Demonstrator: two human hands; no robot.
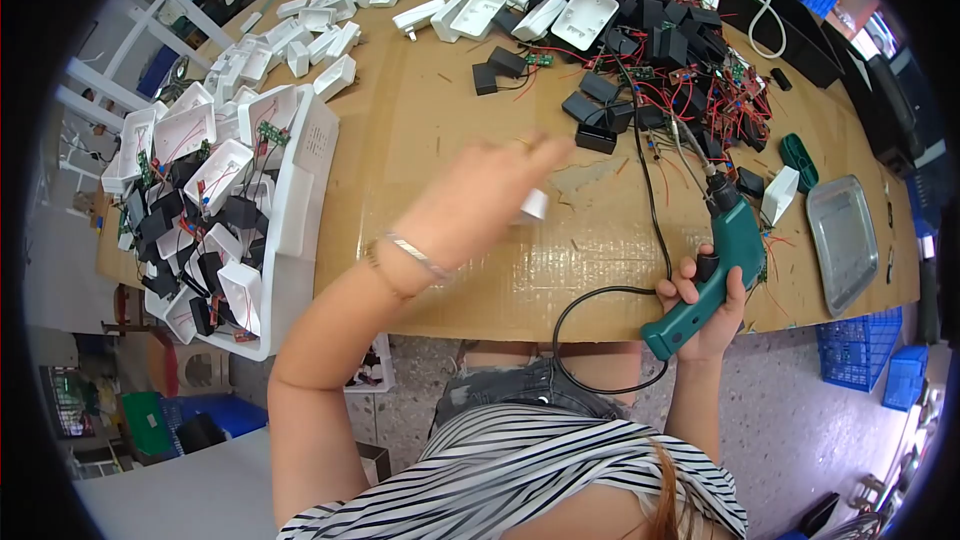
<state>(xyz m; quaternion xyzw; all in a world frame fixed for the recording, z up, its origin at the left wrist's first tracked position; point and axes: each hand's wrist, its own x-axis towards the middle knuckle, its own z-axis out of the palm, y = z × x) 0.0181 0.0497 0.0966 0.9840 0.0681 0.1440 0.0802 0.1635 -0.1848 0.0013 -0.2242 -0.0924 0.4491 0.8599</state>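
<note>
Right hand [706, 292] fingers wrapped round the grip of a teal plastic electric screwdriver [706, 265]; long axis tilted, bit end pointing up-left onto the cardboard-covered worktop [440, 140]. Left hand [478, 202], blurred, fingers pinch a small white plastic piece [534, 204] left of the screwdriver. White tray [300, 210] of housings further left.

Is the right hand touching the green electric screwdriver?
Touching. The head view shows the right hand wrapped around the handle of the green electric screwdriver.
</note>
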